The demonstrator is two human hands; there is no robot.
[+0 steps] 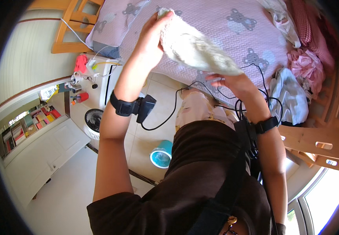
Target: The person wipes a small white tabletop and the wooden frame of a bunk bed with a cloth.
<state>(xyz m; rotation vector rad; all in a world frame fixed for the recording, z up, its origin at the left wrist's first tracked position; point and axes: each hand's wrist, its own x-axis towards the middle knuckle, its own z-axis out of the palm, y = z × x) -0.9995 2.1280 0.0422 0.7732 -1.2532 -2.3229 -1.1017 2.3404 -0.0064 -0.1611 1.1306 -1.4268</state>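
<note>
As the left hand [150, 44] pinches the upper end of a fluffy cream-white textile [197, 46] over a pink quilted bedspread [212, 17], we see the right hand [237, 85] at its lower end, fingers spread; whether these grip, we cannot tell. The two-ended hold, we judge, keeps the soft piece stretched out and raised off the bed. On the tiled floor [140, 141], a turquoise bucket [165, 146] stands clear of the arms, holding something pale, possibly water, that we cannot make out.
</note>
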